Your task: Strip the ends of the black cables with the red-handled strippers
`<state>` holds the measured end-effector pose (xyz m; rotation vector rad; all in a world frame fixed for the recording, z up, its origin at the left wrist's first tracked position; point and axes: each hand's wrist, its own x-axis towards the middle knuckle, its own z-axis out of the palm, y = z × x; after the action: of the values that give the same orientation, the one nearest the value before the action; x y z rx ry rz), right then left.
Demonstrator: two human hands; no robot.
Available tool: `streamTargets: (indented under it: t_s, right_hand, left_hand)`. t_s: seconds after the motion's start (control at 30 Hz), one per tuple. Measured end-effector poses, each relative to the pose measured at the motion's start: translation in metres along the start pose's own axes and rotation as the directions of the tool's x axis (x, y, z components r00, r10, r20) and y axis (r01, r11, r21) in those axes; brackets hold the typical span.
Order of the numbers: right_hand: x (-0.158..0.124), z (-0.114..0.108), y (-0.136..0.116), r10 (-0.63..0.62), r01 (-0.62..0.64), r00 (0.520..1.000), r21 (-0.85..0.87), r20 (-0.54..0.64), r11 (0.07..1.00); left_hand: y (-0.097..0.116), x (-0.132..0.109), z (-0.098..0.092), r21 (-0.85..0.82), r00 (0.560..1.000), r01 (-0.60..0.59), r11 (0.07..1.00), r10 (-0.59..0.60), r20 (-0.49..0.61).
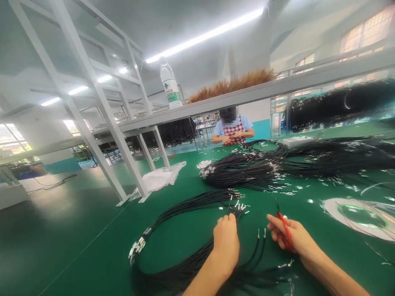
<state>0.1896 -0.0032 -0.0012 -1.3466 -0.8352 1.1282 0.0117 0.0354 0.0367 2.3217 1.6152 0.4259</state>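
Note:
My left hand point(226, 242) is closed around a bundle of thin black cables point(197, 257), whose ends with white and coloured inner wires stick out beyond the fingers. The bundle curves round in a loop on the green table, with metallic connectors point(137, 248) at the left bend. In my right hand point(293, 238) are red-handled scissors point(286, 230), their dark blades pointing up and away. Just left of that hand, two cable ends point(261, 233) stand apart from the bundle. More cable ends point(284, 266) lie below, partly blurred.
A large heap of black cables point(240, 168) lies across the back right, with white scraps around it. At right sits a coil of pale wire point(333, 205). Clear plastic bags point(163, 176) rest by the white shelf legs point(123, 172). Across the table, another person point(233, 129) works.

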Motion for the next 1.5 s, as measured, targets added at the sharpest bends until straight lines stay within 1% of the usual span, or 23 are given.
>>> streamTargets:
  t_s: [0.17,0.27,0.37,0.47,0.63,0.73,0.83,0.87,0.9,0.93,0.97,1.03,1.07,1.1,1.17,1.23,1.33,1.43,1.5]
  right_hand:
    - [0.000,0.001,0.002,-0.005,0.005,1.000,0.024,0.006,1.000]
    - [0.000,0.004,0.002,-0.006,0.005,1.000,0.048,0.006,0.999]
    - [-0.001,0.007,0.002,-0.022,0.020,0.999,0.063,0.025,0.998]
    - [-0.003,0.011,0.003,-0.047,0.044,0.998,0.063,0.045,0.997]
    - [-0.004,0.013,0.007,-0.058,0.055,0.997,0.047,0.057,0.997]
    - [-0.003,0.014,0.010,-0.060,0.057,0.996,0.047,0.062,0.997]
    - [-0.003,0.014,0.012,-0.070,0.068,0.997,0.067,0.039,0.995]
    - [-0.003,0.014,0.012,-0.073,0.071,0.997,0.078,0.026,0.994]
    - [-0.004,0.014,0.012,-0.073,0.072,0.997,0.091,0.015,0.993]
    - [-0.005,0.014,0.012,-0.073,0.072,0.997,0.106,0.006,0.992]
    - [-0.005,0.013,0.011,-0.071,0.070,0.998,0.122,-0.003,0.990]
    - [-0.007,0.012,0.007,-0.064,0.066,0.998,0.156,-0.019,0.985]
    - [-0.008,0.011,0.005,-0.061,0.065,0.998,0.175,-0.027,0.982]
    - [-0.010,0.010,0.002,-0.060,0.066,0.998,0.194,-0.035,0.979]
    - [-0.013,0.008,-0.003,-0.064,0.074,0.997,0.230,-0.048,0.970]
    - [-0.016,0.007,-0.009,-0.080,0.090,0.996,0.259,-0.050,0.962]
    - [-0.022,0.006,-0.018,-0.113,0.120,0.993,0.281,-0.040,0.952]
    - [-0.027,0.004,-0.023,-0.139,0.144,0.990,0.273,-0.040,0.951]
    - [-0.029,0.003,-0.025,-0.146,0.151,0.989,0.254,-0.040,0.955]
  left_hand:
    - [-0.016,0.014,-0.006,-0.113,0.999,0.022,0.993,-0.027,-0.040]
    - [-0.020,0.016,-0.009,-0.158,0.998,0.002,0.988,-0.012,-0.062]
    - [-0.016,0.010,-0.009,-0.144,0.999,-0.030,0.989,0.025,-0.041]
    - [-0.007,0.003,-0.005,-0.074,0.998,-0.055,0.996,0.054,-0.022]
    - [0.002,0.002,-0.002,0.012,0.998,-0.057,0.998,0.057,-0.005]
    - [0.002,0.004,-0.003,0.005,0.999,-0.038,0.999,0.038,-0.022]
    - [0.000,0.003,-0.003,-0.038,0.999,-0.023,0.999,0.021,-0.044]
    - [-0.002,0.002,-0.002,-0.067,0.999,-0.022,0.998,0.018,-0.049]
    - [-0.003,0.001,-0.001,-0.131,0.999,-0.022,0.991,0.017,-0.040]
    - [-0.003,0.001,-0.001,-0.231,1.000,-0.020,0.973,0.017,-0.016]
    - [-0.003,0.000,0.000,-0.353,1.000,-0.016,0.935,0.025,0.020]
    - [0.000,-0.002,0.001,-0.574,0.993,-0.005,0.819,0.073,0.095]
    - [0.003,-0.003,0.001,-0.634,0.988,-0.012,0.773,0.106,0.111]
    - [0.007,-0.004,0.001,-0.653,0.985,-0.036,0.756,0.137,0.104]
    - [0.016,-0.006,-0.001,-0.631,0.983,-0.115,0.767,0.181,0.041]
    - [0.024,-0.010,-0.002,-0.573,0.977,-0.195,0.796,0.208,-0.043]
    - [0.032,-0.018,-0.003,-0.415,0.964,-0.266,0.870,0.227,-0.140]
    - [0.036,-0.024,-0.002,-0.262,0.949,-0.301,0.917,0.262,-0.173]
    - [0.038,-0.026,-0.001,-0.237,0.944,-0.316,0.919,0.278,-0.180]
